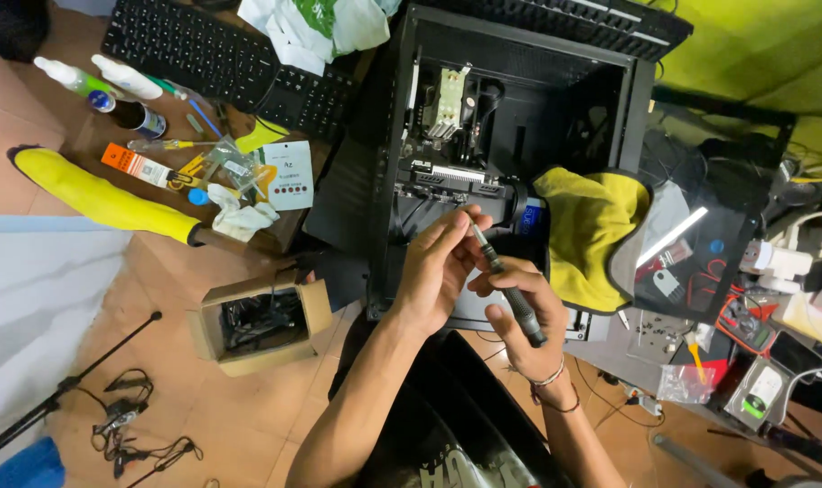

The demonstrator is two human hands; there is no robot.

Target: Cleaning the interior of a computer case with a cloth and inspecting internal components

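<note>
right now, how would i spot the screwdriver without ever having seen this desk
Find the open black computer case in the middle. Just below its fan, both hands meet over it; the screwdriver is the slim dark tool in the right hand, its metal tip pinched by the left hand.

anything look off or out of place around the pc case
A yellow cloth is draped over the open pc case edge, hanging partly inside by the components. Otherwise just clutter; the right hand holds a screwdriver, its tip at the left hand.
</note>
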